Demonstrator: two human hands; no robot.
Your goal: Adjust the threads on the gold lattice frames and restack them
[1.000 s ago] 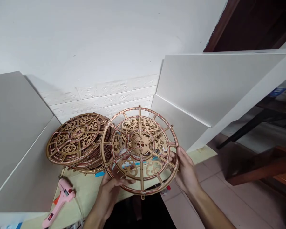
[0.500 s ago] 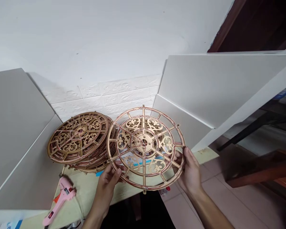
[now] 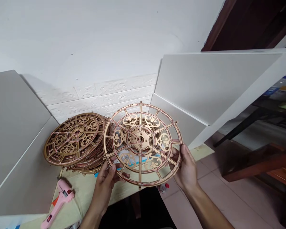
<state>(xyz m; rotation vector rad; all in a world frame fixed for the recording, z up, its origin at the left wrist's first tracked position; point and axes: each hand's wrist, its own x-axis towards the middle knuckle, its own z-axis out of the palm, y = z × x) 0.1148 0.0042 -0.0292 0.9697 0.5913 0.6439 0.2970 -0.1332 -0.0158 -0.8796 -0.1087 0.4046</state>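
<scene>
Raised slightly since the earlier frame, the lacy wheel (image 3: 146, 141) is above the bench (image 3: 87, 186), my left hand (image 3: 104, 183) and right hand (image 3: 187, 171) holding its rim, not yet set down, while a pile of wheels (image 3: 72, 135) lies stacked leftward, glue gun (image 3: 62, 197) unheld.

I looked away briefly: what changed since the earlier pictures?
The held openwork disc has risen slightly. The left hand has shifted outward, its thumb drawn back to the disc's lower-left rim. Nothing was let go: the right hand keeps holding the right rim; the stacked discs and pink glue gun stayed put.
</scene>
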